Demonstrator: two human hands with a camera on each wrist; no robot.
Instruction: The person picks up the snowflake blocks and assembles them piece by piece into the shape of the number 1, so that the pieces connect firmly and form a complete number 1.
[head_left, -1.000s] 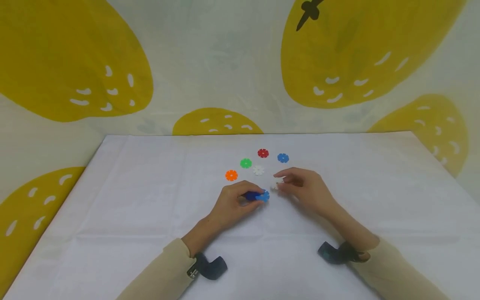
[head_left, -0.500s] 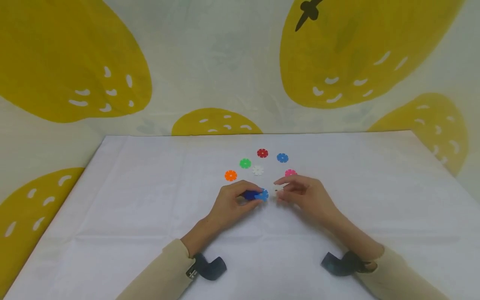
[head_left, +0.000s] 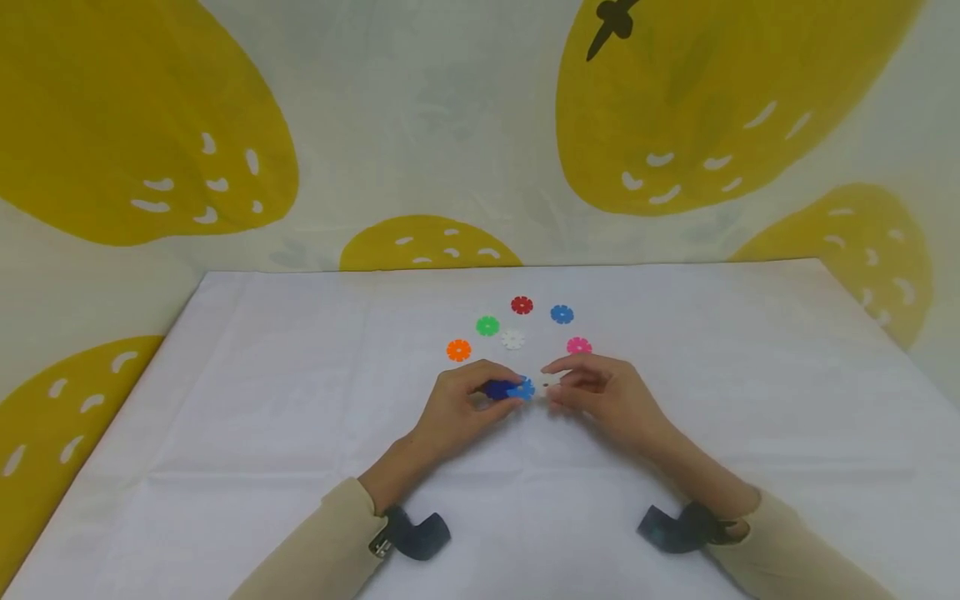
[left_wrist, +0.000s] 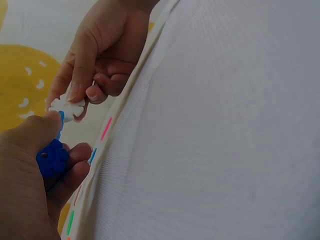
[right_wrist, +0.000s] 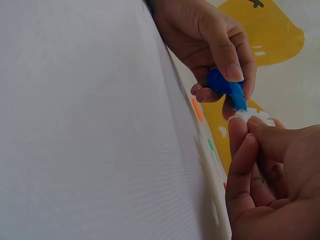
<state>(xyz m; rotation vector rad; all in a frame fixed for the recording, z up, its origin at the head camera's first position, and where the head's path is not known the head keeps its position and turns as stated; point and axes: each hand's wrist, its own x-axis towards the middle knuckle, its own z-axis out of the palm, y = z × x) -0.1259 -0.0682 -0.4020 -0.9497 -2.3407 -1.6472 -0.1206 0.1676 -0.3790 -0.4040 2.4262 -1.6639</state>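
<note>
My left hand [head_left: 467, 400] pinches a light blue notched plastic disc [head_left: 526, 389] between thumb and fingertips. A dark blue notched disc [left_wrist: 52, 159] is joined to it and sits inside the curve of that hand. Facing it, my right hand [head_left: 611, 390] pinches a white notched disc [left_wrist: 66, 107] by its edge. In both wrist views the white disc's rim meets the light blue disc's edge, the two standing crosswise. How deep the notches sit in each other cannot be told, as fingertips cover part of both.
Behind the hands lie loose notched discs: orange [head_left: 459, 350], green [head_left: 487, 326], white [head_left: 513, 339], red [head_left: 522, 305], blue [head_left: 562, 314] and pink [head_left: 579, 345]. They rest flat on a white-covered table [head_left: 262, 375]. A patterned cloth [head_left: 427, 125] hangs behind the table.
The right hand has shifted slightly toward me, uncovering the pink disc, then moved left, bringing the white disc up to the light blue one. The left hand has stayed nearly still.
</note>
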